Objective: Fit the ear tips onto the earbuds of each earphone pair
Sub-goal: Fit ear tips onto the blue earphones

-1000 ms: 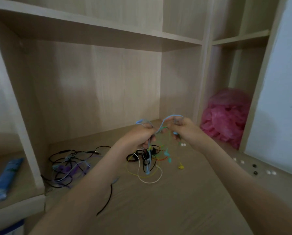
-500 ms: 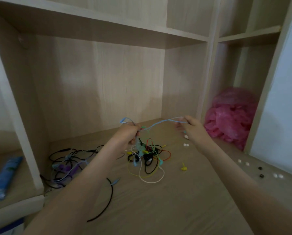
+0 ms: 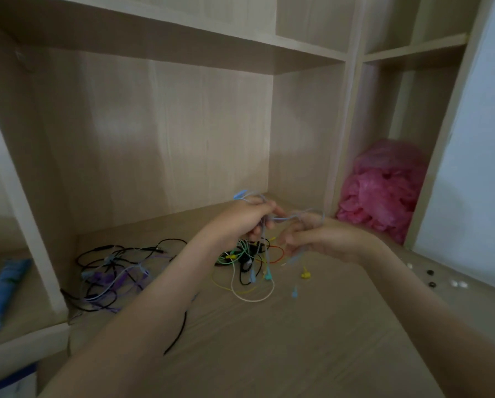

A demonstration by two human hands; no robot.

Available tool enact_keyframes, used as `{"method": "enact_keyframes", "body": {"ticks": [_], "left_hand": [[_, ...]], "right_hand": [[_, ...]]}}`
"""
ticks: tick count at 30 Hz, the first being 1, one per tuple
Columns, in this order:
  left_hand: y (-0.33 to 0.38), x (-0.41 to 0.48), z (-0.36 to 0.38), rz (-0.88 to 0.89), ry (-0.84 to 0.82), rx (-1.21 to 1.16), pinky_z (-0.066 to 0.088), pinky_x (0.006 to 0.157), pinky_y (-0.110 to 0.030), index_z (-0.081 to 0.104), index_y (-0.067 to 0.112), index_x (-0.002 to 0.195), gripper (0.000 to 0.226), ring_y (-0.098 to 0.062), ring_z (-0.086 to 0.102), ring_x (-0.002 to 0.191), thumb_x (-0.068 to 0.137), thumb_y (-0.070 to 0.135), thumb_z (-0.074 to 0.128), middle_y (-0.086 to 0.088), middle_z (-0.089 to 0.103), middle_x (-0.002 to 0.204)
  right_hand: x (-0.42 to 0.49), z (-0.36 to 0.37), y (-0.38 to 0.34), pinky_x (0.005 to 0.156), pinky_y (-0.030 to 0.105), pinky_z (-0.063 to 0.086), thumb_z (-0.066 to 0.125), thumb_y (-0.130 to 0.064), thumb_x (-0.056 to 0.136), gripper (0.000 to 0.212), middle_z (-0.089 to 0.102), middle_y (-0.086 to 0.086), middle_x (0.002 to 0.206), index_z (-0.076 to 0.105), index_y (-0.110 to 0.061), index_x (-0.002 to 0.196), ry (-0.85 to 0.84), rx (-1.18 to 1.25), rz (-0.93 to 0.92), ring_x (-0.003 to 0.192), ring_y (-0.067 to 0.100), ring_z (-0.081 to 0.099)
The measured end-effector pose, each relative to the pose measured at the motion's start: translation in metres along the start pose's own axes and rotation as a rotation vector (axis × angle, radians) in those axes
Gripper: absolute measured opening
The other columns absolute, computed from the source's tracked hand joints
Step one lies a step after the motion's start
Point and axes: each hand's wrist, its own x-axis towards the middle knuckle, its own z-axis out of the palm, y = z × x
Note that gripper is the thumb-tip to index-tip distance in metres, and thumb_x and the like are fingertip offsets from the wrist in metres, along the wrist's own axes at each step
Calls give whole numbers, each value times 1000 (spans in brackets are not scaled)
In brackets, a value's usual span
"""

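Note:
My left hand (image 3: 245, 218) grips a light blue earphone cable (image 3: 280, 217) above the wooden desk (image 3: 269, 340); a blue earbud end (image 3: 240, 194) sticks out over its knuckles. My right hand (image 3: 318, 235) holds the same cable close beside it, with a loop over its fingers. Below both hands lies a tangle of coloured earphones (image 3: 249, 259) in green, yellow, red, black and white. A second tangle of black and purple earphones (image 3: 111, 277) lies at the left. Small white and black ear tips (image 3: 430, 280) are scattered at the right. Motion blur hides the fingertips.
A crumpled pink plastic bag (image 3: 381, 188) fills the right-hand cubby. A blue tube (image 3: 2, 291) lies in the left compartment behind a wooden divider (image 3: 25, 196). A shelf (image 3: 183, 44) runs overhead. A loose black cable (image 3: 180, 331) lies near my left forearm.
My hands had pulled apart with the blue cable stretched between them; now they are close together again, the right hand having moved left, and the cable is looped between them.

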Motion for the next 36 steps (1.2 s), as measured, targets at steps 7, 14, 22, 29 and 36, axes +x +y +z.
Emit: {"method": "enact_keyframes", "body": {"ticks": [7,14,22,29,36], "left_hand": [[-1,-15,41,-196,-301,84,32,39,-17,57,15,97,24,-8,37,41,101,29,38,-4,64,72],[-6,-27,83,-257,-533,880,48,44,-23,45,8,129,38,-14,50,54,103,29,28,-7,52,98],[-5,-19,99,-86,-219,975,55,64,-34,57,5,111,28,-29,70,75,96,11,35,-15,65,97],[-26,-14,60,82,155,972,41,63,-36,58,9,79,23,-34,60,81,92,15,40,-20,64,90],[-39,-5,37,8,49,926,36,64,-30,63,8,85,29,-30,59,84,96,26,43,-13,66,94]], "right_hand": [[-68,-27,15,97,41,45,80,-33,65,80,63,10,116,40,-26,134,-172,-62,350,109,28,61],[-113,-39,28,110,37,27,87,-49,53,107,37,-10,147,30,-37,143,102,-2,189,132,8,40],[-98,0,40,67,20,49,60,-15,90,17,63,9,79,61,-12,106,319,-195,97,70,14,61],[-106,-23,53,51,22,39,51,-16,95,17,40,-3,49,64,-8,87,318,-263,225,47,8,39],[-115,-41,52,54,22,43,54,-10,87,13,55,2,67,61,-14,77,181,-629,660,56,13,50]]}}
